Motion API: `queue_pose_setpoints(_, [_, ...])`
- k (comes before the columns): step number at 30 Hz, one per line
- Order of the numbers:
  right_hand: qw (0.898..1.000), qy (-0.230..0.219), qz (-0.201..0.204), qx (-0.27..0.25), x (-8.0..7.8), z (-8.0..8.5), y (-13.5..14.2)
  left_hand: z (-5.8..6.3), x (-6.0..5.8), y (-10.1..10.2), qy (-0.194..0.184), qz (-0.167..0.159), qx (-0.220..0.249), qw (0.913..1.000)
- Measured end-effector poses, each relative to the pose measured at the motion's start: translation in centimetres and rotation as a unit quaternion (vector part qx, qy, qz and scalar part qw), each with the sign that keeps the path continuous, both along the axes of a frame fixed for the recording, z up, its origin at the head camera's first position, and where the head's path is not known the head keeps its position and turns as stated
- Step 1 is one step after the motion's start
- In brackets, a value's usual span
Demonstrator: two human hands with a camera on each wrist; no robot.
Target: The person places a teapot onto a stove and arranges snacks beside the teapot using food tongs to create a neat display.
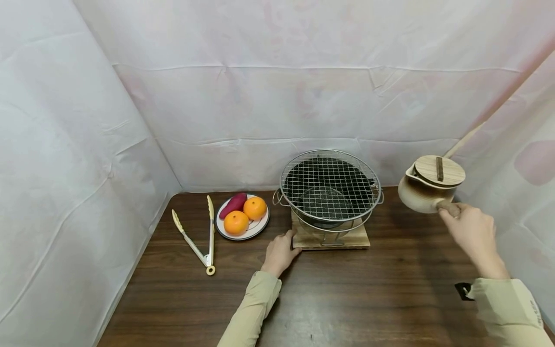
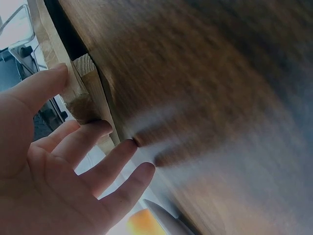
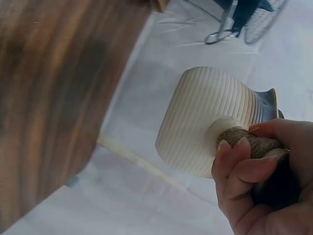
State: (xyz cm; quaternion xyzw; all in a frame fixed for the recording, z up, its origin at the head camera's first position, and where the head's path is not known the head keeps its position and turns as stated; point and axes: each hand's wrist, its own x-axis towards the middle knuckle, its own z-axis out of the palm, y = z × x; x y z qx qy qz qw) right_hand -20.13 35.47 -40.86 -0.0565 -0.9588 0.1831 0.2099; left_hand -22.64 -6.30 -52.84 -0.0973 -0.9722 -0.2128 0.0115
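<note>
The right grip point(image 1: 473, 232) holds the pot point(image 1: 419, 196), lifted but unplaced; the left grip point(image 1: 279, 251) holds the board point(image 1: 309, 241), the bare rack point(image 1: 330, 185) between them.

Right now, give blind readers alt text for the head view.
A right hand holds a lidded pot by its handle, raised off a dark wooden table, while the left hand touches the board beneath a round wire grill. To the left are open tongs and a plate of two orange fruits and a purple sweet potato.
</note>
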Motion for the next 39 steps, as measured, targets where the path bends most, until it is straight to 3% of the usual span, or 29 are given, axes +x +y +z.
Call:
queue_pose_setpoints(21, [0.999, 0.025, 0.029, 0.015, 0.0, 6.1, -2.6, 0.0, 0.0, -0.1, -0.002, -0.002, -0.001, 1.0])
queue_pose_setpoints(39, [0.999, -0.001, 0.037, 0.019, -0.7, 8.8, -5.4, 0.2, 0.0, -0.1, -0.003, -0.005, -0.007, 1.0])
